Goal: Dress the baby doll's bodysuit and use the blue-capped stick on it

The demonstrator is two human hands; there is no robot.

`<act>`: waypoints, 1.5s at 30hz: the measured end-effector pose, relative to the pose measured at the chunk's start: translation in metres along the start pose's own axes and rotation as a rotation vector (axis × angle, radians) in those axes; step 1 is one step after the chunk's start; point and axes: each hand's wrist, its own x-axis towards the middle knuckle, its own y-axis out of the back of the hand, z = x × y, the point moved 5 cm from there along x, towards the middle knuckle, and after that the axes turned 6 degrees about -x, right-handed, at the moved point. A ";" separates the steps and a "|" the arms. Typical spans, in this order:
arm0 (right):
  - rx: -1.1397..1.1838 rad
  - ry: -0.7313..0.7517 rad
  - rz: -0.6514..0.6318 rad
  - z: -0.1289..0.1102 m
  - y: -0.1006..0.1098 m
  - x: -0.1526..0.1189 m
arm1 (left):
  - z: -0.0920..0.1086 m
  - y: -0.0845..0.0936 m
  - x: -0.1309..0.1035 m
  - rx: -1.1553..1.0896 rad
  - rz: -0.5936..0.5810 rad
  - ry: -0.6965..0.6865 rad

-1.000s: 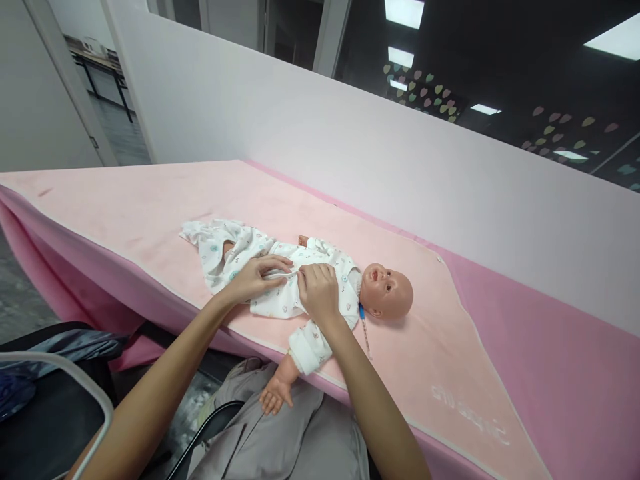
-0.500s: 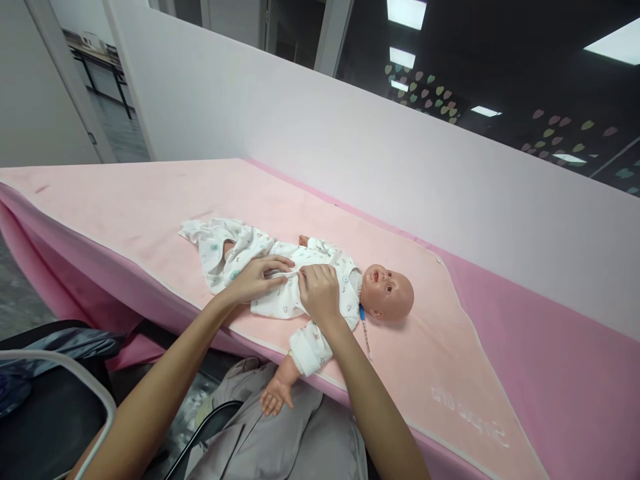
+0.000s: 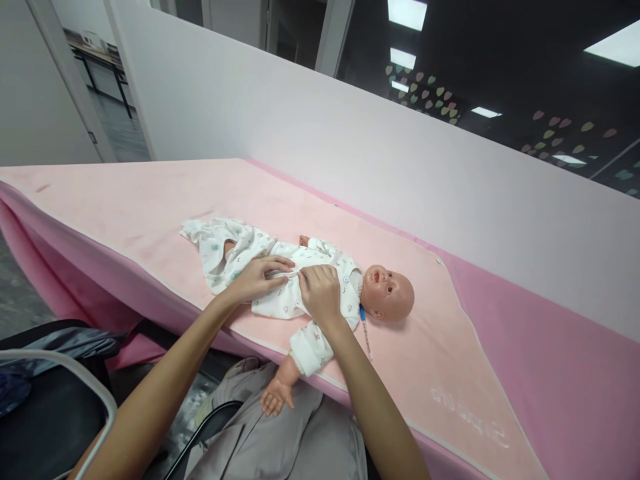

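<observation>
A baby doll [image 3: 387, 292] lies on its back on the pink table mat, head to the right. It wears a white printed garment [image 3: 280, 307], bunched around the legs at left. My left hand [image 3: 259, 277] is at the garment's waist, thumb and fingers pinching its front. Just right of it, my right hand [image 3: 321, 288] has curled fingers closed on the fabric over the belly. The doll's near arm, in a folded-up white cuff [image 3: 310, 349], hangs over the table edge with its palm [image 3: 277, 395] showing. A thin stick with a blue end [image 3: 363, 313] lies beside the neck.
The pale pink mat [image 3: 425, 360] covers a table with a darker pink cloth [image 3: 560, 347]. A white wall [image 3: 350, 153] runs behind it. At lower left stand a black chair [image 3: 45, 413] and a curved grey tube [image 3: 95, 387].
</observation>
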 end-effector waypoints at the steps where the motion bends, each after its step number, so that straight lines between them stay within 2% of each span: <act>1: 0.000 0.000 0.000 0.000 0.000 0.000 | 0.000 0.000 0.000 0.008 0.005 -0.008; 17: 0.010 -0.003 -0.005 0.000 0.000 0.000 | 0.002 0.001 -0.001 -0.026 0.003 -0.023; 23: 0.035 0.023 -0.031 -0.002 0.002 0.000 | 0.000 0.001 -0.002 -0.061 0.038 -0.021; 29: 0.018 0.023 -0.089 -0.004 0.002 0.000 | 0.000 -0.001 -0.001 0.007 0.025 -0.008; 36: 0.044 0.016 -0.077 -0.004 0.002 0.001 | 0.008 -0.003 0.000 0.076 0.016 -0.036; 45: 0.080 -0.043 -0.080 -0.001 -0.003 0.000 | 0.000 -0.001 0.001 0.009 -0.009 -0.015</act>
